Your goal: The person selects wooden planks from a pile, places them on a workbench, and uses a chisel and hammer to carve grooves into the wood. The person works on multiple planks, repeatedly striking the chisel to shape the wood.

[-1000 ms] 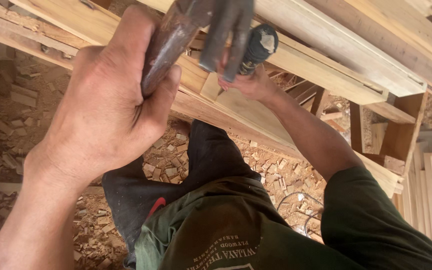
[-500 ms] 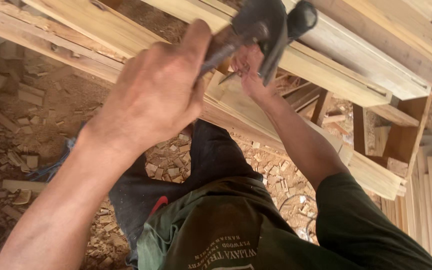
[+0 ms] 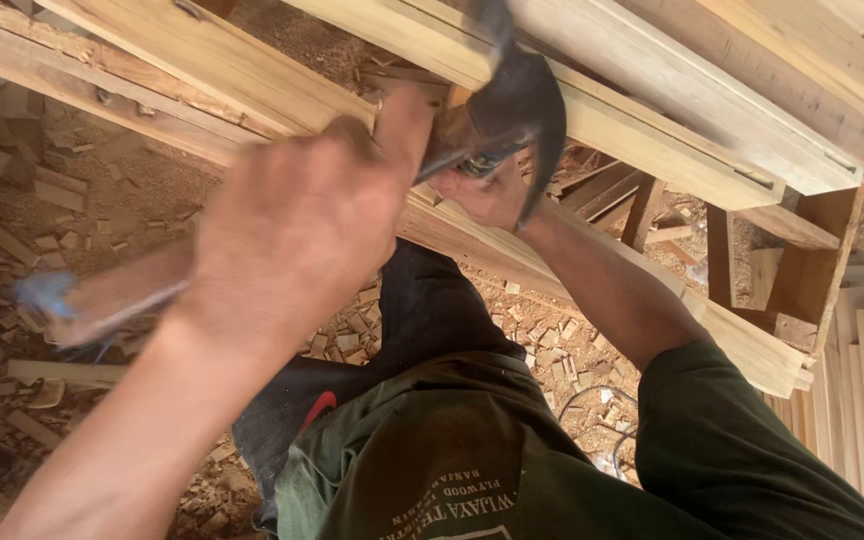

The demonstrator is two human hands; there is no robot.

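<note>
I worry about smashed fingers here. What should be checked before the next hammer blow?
1. Left hand grips the hammer: ok, fist closed round the handle.
2. Right hand is clear of the hammer head: not ok, it lies right beneath it.
3. What the right hand steadies: cannot tell, hidden and blurred.
4. Wooden beam is held steady: cannot tell.
5. Footing: not ok, wood offcuts litter the ground.

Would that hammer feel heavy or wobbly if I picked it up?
Probably top-heavy: the hammer has a dark, metal-looking head on a slimmer handle. Likely stiff: no bend shows where the left hand grips it. Held loosely, it might tip head-down.
</note>
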